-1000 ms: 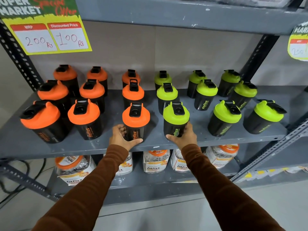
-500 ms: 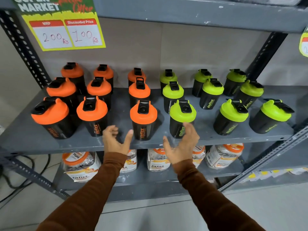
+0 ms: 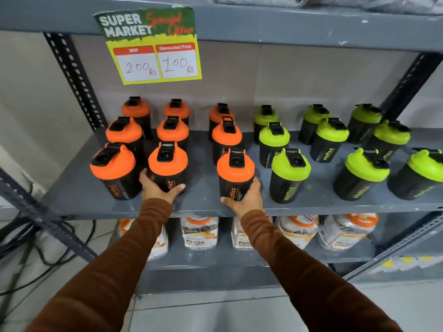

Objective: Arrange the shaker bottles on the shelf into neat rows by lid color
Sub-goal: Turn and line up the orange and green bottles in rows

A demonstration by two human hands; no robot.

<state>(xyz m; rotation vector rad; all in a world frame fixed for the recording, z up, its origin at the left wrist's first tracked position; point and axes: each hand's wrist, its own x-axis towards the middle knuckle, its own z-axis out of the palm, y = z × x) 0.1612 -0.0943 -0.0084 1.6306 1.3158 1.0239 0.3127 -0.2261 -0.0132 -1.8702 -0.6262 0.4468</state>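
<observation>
Black shaker bottles stand on a grey metal shelf (image 3: 201,207), orange lids on the left half and green lids on the right half, in rows running front to back. My left hand (image 3: 159,191) grips the second front orange-lidded bottle (image 3: 167,164) around its base. My right hand (image 3: 244,200) grips the third front orange-lidded bottle (image 3: 236,171) around its base. A front green-lidded bottle (image 3: 290,173) stands just right of my right hand, apart from it.
A price sign (image 3: 153,46) hangs from the shelf above. Slotted uprights (image 3: 76,80) frame the rack on both sides. Clear jars with orange lids (image 3: 199,232) fill the shelf below. Black cables (image 3: 24,248) lie on the floor at the left.
Both hands let go of the front orange and green bottles, opened, shifted left, and now grip two front orange-lidded bottles. The view has moved left.
</observation>
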